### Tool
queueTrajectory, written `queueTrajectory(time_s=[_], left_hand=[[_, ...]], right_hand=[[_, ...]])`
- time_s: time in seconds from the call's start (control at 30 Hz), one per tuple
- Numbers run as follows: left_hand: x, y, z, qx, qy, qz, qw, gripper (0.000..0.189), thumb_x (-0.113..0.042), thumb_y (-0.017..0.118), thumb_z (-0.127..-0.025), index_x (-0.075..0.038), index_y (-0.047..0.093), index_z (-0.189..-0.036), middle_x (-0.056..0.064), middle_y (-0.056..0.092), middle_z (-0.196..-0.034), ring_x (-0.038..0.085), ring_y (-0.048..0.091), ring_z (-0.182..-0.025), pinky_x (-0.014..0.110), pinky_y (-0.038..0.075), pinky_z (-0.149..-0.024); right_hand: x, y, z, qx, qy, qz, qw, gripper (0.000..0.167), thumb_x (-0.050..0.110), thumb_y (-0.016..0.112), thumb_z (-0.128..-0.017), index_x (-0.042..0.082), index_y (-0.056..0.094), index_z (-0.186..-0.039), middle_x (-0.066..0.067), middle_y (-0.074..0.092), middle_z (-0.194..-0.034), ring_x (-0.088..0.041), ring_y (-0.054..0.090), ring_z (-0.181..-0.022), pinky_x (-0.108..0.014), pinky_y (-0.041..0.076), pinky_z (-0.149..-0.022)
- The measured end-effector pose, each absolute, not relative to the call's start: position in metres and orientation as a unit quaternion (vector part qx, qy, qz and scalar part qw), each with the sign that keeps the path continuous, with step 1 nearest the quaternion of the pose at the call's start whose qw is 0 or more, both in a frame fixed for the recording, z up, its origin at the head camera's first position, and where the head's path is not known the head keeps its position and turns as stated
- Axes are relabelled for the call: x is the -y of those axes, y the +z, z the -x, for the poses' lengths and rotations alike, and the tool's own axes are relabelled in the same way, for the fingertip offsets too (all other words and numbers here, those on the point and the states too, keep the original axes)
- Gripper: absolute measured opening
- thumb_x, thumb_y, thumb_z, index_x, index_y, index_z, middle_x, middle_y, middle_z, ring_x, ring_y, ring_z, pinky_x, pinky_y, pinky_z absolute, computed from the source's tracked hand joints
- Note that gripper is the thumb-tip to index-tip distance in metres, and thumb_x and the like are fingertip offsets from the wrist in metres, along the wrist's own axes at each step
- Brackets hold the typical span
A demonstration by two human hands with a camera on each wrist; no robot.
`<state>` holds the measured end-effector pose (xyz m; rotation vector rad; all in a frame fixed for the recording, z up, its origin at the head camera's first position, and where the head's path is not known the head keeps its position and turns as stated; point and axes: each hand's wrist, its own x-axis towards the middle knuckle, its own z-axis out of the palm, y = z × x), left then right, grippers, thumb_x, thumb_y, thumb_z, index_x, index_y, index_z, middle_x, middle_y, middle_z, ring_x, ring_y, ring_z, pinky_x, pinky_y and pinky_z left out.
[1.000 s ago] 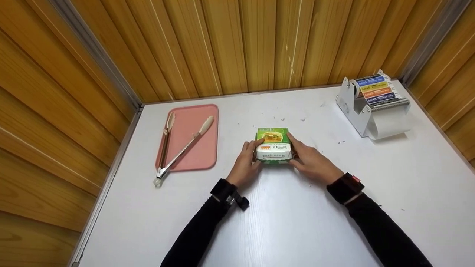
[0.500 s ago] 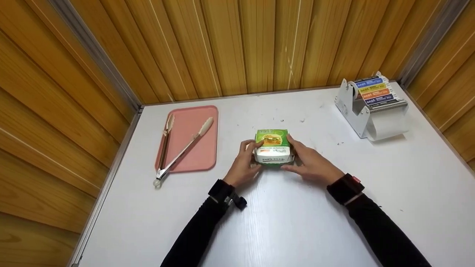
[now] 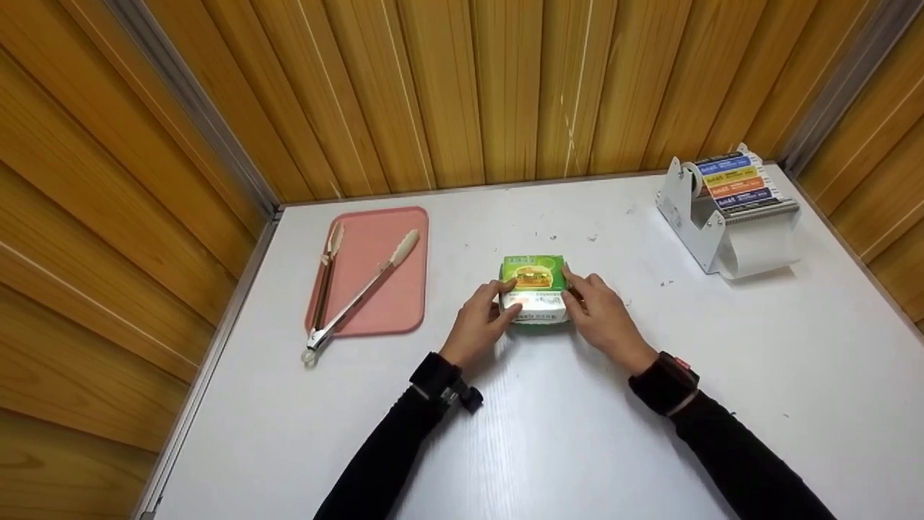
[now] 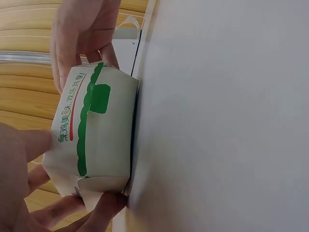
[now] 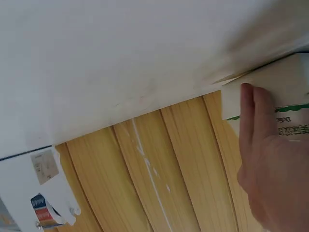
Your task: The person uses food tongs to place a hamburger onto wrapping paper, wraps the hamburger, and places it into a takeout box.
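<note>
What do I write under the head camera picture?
Left hand and right hand hold a burger box; tongs lie across a pink tray.

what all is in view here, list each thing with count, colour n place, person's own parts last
burger box: one, green and white, on the table between the hands
tray: one, pink, table's left side
tongs: one pair, silver with cream tips, across the tray, ring end past its near edge
label dispenser: one, silvery with multicoloured labels, table's far right, white sheet curling off its front
specks: several, dark, scattered on the table
table: one, white, under everything
walls: three, yellow-brown, back, left and right
corner posts: two, grey, back corners
wrist straps: two, black, one per wrist
sleeves: two, black, near edge
left hand: one, bare, box's left side
right hand: one, bare, box's right side
</note>
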<state>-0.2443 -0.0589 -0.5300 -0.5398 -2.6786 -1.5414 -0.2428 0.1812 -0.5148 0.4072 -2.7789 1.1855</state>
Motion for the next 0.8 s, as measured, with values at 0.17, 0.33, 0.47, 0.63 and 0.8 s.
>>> queueTrajectory(time_s=[0.17,0.33,0.47,0.63,0.8], left_hand=[[0.055,-0.530,0.242,0.851,-0.497,0.171,0.006,0.046,-0.031,0.067,-0.102,-0.012,0.058,-0.143,0.010,0.062,-0.136,0.020,0.066,-0.118,0.020,0.055,-0.096],[0.051,-0.529,0.239,0.850,-0.501,0.165,0.009,0.043,-0.034,0.064,-0.103,-0.012,0.060,-0.140,0.010,0.062,-0.139,0.021,0.070,-0.113,0.024,0.056,-0.095],[0.050,-0.528,0.238,0.851,-0.503,0.152,0.008,0.042,-0.035,0.064,-0.103,-0.012,0.059,-0.139,0.010,0.058,-0.137,0.023,0.069,-0.112,0.025,0.056,-0.096],[0.052,-0.529,0.238,0.845,-0.512,0.153,-0.004,0.052,-0.033,0.065,-0.103,-0.009,0.053,-0.148,0.012,0.049,-0.152,0.024,0.065,-0.122,0.026,0.055,-0.100],[0.052,-0.529,0.238,0.829,-0.540,0.146,-0.015,0.051,-0.032,0.064,-0.104,-0.012,0.055,-0.150,0.012,0.056,-0.151,0.024,0.072,-0.111,0.030,0.058,-0.094]], right_hand=[[-0.184,-0.504,0.240,0.896,0.434,-0.090,-0.013,0.055,0.023,0.059,-0.106,-0.002,0.045,-0.153,-0.023,0.073,-0.111,-0.034,0.071,-0.102,-0.041,0.057,-0.086],[-0.188,-0.501,0.242,0.894,0.437,-0.072,-0.060,0.058,0.032,0.056,-0.107,-0.004,0.044,-0.152,-0.024,0.073,-0.116,-0.034,0.070,-0.104,-0.041,0.055,-0.084],[-0.183,-0.501,0.240,0.904,0.416,-0.086,-0.051,0.057,0.031,0.054,-0.109,-0.006,0.044,-0.151,-0.027,0.069,-0.126,-0.037,0.069,-0.112,-0.047,0.056,-0.093],[-0.178,-0.501,0.239,0.909,0.411,-0.067,-0.020,0.053,0.026,0.057,-0.107,-0.008,0.050,-0.147,-0.030,0.053,-0.138,-0.041,0.064,-0.120,-0.050,0.055,-0.099],[-0.179,-0.500,0.240,0.909,0.412,-0.058,-0.031,0.051,0.021,0.055,-0.107,-0.011,0.049,-0.146,-0.032,0.046,-0.141,-0.043,0.063,-0.121,-0.049,0.056,-0.100]])
